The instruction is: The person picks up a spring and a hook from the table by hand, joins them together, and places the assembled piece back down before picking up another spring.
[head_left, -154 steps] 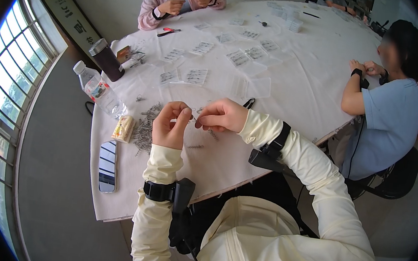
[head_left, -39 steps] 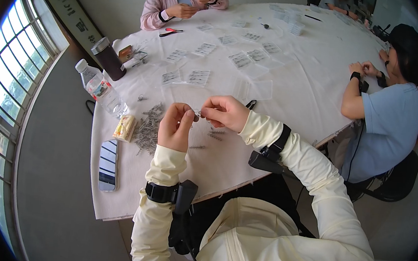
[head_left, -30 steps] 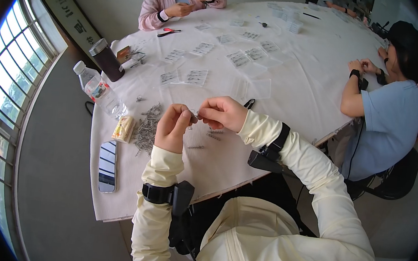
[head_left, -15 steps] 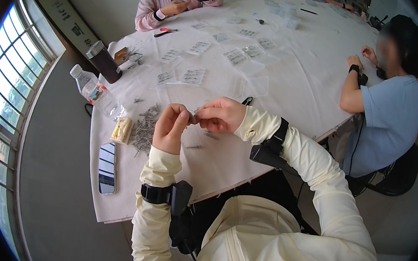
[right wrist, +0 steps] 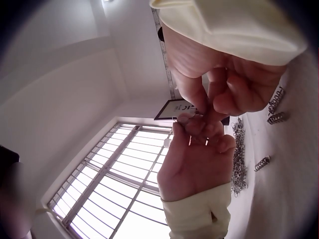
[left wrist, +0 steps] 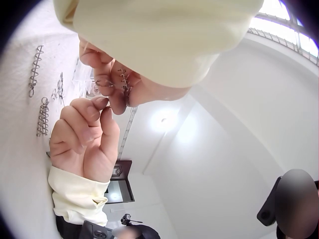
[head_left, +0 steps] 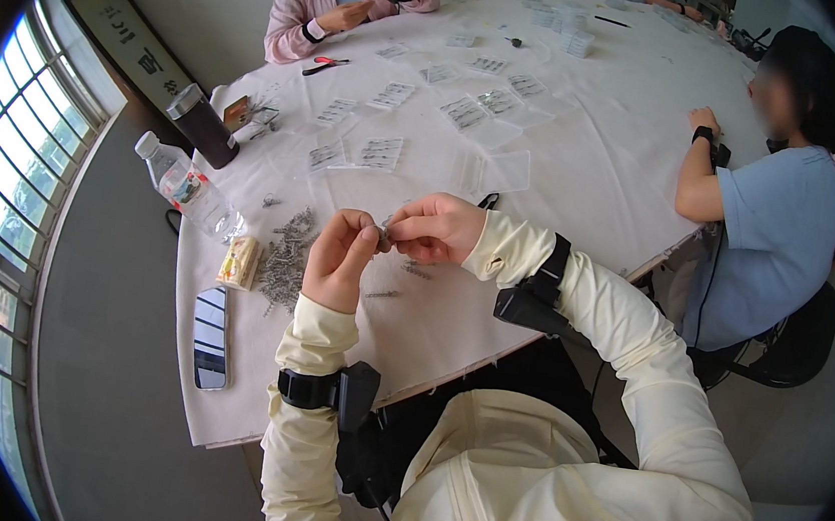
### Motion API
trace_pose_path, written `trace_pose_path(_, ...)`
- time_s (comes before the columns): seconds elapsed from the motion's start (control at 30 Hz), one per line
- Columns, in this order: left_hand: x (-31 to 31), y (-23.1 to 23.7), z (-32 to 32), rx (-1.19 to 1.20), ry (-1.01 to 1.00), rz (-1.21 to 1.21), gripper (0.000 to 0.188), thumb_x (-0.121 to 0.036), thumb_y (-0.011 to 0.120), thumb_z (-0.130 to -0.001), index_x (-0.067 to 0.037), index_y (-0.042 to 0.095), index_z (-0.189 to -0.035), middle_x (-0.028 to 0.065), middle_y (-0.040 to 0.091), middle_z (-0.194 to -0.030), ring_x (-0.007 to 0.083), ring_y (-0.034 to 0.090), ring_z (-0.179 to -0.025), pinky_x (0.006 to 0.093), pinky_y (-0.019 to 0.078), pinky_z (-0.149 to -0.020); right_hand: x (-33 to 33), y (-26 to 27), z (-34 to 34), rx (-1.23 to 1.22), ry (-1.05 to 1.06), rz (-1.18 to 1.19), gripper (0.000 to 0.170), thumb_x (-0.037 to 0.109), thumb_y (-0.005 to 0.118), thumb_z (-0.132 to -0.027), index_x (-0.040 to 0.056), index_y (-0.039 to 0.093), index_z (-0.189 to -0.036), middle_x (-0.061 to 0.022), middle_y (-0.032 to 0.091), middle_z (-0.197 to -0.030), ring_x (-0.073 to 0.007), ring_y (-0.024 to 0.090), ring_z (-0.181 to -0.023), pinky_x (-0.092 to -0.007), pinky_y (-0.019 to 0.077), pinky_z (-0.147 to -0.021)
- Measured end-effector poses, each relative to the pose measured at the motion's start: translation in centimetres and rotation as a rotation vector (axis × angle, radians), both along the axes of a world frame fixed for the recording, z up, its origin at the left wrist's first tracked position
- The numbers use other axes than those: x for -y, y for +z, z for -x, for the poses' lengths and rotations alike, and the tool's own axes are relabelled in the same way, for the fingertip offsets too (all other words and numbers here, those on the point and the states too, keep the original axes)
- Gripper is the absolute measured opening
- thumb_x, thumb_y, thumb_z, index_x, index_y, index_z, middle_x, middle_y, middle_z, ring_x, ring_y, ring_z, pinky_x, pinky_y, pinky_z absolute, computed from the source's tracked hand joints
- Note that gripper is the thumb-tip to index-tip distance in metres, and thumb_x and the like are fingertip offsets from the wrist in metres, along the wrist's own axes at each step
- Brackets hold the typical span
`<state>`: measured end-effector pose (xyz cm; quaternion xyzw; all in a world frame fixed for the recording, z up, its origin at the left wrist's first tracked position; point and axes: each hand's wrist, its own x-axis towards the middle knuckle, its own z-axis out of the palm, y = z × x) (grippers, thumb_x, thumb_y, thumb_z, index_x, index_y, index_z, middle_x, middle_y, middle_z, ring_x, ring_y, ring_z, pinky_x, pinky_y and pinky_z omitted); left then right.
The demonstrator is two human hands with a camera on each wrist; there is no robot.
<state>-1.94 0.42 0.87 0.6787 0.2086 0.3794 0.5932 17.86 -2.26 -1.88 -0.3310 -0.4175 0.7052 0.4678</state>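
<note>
My left hand (head_left: 339, 261) pinches a small coiled wire spring (left wrist: 124, 82) between thumb and fingers above the table. My right hand (head_left: 444, 229) meets it at the fingertips, with thumb and forefinger pinched at the end of the spring; the exact point of contact is hidden by the fingers. In the right wrist view, the left hand (right wrist: 197, 169) sits below the right hand (right wrist: 227, 82). A heap of wire springs (head_left: 284, 263) lies left of my left hand. A few loose springs (left wrist: 43, 117) rest on the cloth below the hands.
Clear plastic boxes (head_left: 381, 154) with small wire pieces spread over the white-clothed table (head_left: 586, 176). At left stand a bottle (head_left: 186, 186), a dark flask (head_left: 204, 126), a tissue pack (head_left: 239, 262) and a phone (head_left: 212, 337). Other people (head_left: 767, 234) sit around the table.
Five seconds ago my hands were slightly apart; now their fingertips meet at the spring. Over the last second they stay together with small finger shifts. The head view tilts slightly.
</note>
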Motion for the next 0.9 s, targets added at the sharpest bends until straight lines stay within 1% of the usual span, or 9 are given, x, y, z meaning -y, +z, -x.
trace_pose_path(0.17, -0.1, -0.2, 0.0, 0.008, -0.029, -0.003, 0.008, -0.009, 0.051, -0.099, 0.000, 0.052, -0.099, 0.0037, 0.057, -0.090, 0.0120, 0.052, -0.086, 0.0266, 0.0429, -0.083, -0.2, -0.2, -0.1, -0.023, 0.005, 0.024, 0.024, 0.022, 0.064, -0.090, -0.0022, 0.065, -0.093, -0.0053, 0.061, -0.078, -0.0067, 0.050, -0.060, -0.0177, 0.0391, -0.049)
trace_pose_path(0.23, 0.2, -0.3, -0.3, 0.065, -0.031, -0.019, 0.010, -0.012, 0.052, -0.098, -0.003, 0.053, -0.096, 0.0005, 0.055, -0.087, 0.0096, 0.049, -0.081, 0.0241, 0.0388, -0.076, -0.1, -0.1, -0.1, -0.026, -0.003, 0.033, 0.026, 0.023, 0.064, -0.090, -0.0027, 0.065, -0.093, -0.0061, 0.062, -0.079, -0.0072, 0.051, -0.060, -0.0177, 0.0397, -0.048)
trace_pose_path(0.33, 0.4, -0.1, -0.3, 0.061, -0.039, -0.008, 0.009, -0.011, 0.052, -0.097, -0.003, 0.052, -0.095, 0.0003, 0.053, -0.087, 0.0109, 0.049, -0.083, 0.0258, 0.0396, -0.079, 0.0, 0.2, -0.1, -0.004, -0.010, 0.042, 0.028, 0.025, 0.065, -0.090, -0.0024, 0.066, -0.093, -0.0081, 0.065, -0.082, -0.0080, 0.054, -0.061, -0.0178, 0.0416, -0.049)
trace_pose_path(0.4, 0.4, -0.2, -0.4, 0.052, -0.027, -0.004, 0.009, -0.011, 0.052, -0.097, -0.003, 0.053, -0.096, 0.0000, 0.053, -0.086, 0.0105, 0.049, -0.083, 0.0253, 0.0392, -0.078, 0.0, 0.2, -0.3, 0.016, 0.017, 0.035, 0.028, 0.025, 0.065, -0.090, -0.0020, 0.066, -0.093, -0.0086, 0.066, -0.085, -0.0079, 0.055, -0.062, -0.0172, 0.0436, -0.051)
trace_pose_path(0.53, 0.4, 0.1, -0.2, 0.032, -0.011, -0.017, 0.008, -0.011, 0.051, -0.097, -0.003, 0.053, -0.096, -0.0004, 0.053, -0.086, 0.0095, 0.049, -0.082, 0.0241, 0.0383, -0.077, 0.4, 0.7, -0.2, 0.021, 0.012, 0.039, 0.027, 0.025, 0.065, -0.089, -0.0019, 0.066, -0.093, -0.0075, 0.067, -0.084, -0.0068, 0.056, -0.063, -0.0165, 0.0452, -0.052)
trace_pose_path(0.7, 0.2, 0.0, -0.1, 0.041, 0.011, -0.013, 0.008, -0.011, 0.051, -0.097, -0.003, 0.053, -0.097, -0.0006, 0.054, -0.086, 0.0086, 0.048, -0.081, 0.0230, 0.0376, -0.075, 0.0, -0.1, -0.5, 0.055, 0.076, 0.022, 0.024, 0.021, 0.064, -0.090, -0.0018, 0.067, -0.095, -0.0061, 0.066, -0.080, -0.0049, 0.055, -0.059, -0.0150, 0.0447, -0.051)
trace_pose_path(0.9, 0.1, -0.1, 0.0, 0.030, 0.019, -0.027, 0.008, -0.011, 0.051, -0.097, -0.004, 0.054, -0.097, -0.0007, 0.055, -0.086, 0.0083, 0.049, -0.082, 0.0226, 0.0376, -0.075, -0.2, -0.3, -0.6, 0.050, 0.084, 0.027, 0.024, 0.021, 0.065, -0.090, -0.0024, 0.067, -0.095, -0.0064, 0.066, -0.080, -0.0056, 0.054, -0.058, -0.0157, 0.0444, -0.051)
